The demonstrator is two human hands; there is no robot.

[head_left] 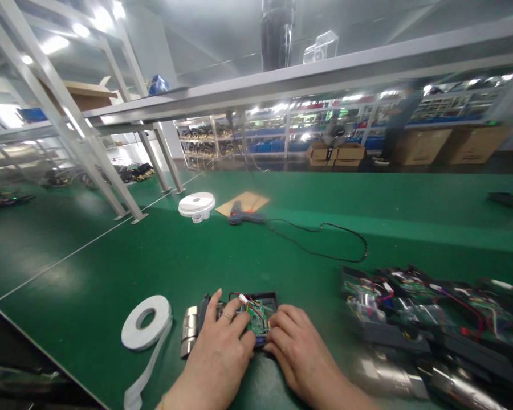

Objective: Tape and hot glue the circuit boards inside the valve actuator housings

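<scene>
An opened black electronic device (260, 310) lies on the green tabletop in front of me. It has a green circuit board, thin coloured wires, a white connector and a silver metal cylinder (190, 331) at its left end. My left hand (222, 344) lies across its middle, the fingers curled over the housing and a ring on one of them. At the right end, my right hand (297, 344) grips the edge of the housing near the board, its fingers close together. What the fingertips touch inside is partly hidden.
To the left lies a roll of white tape (130, 327) with a loose tail. Several similar opened devices (414, 324) are piled at the right. Further back are a grey glue gun (244, 216) with a black cord, cardboard (256, 199) and white rolls (196, 202). A metal shelf frame (111, 154) stands behind.
</scene>
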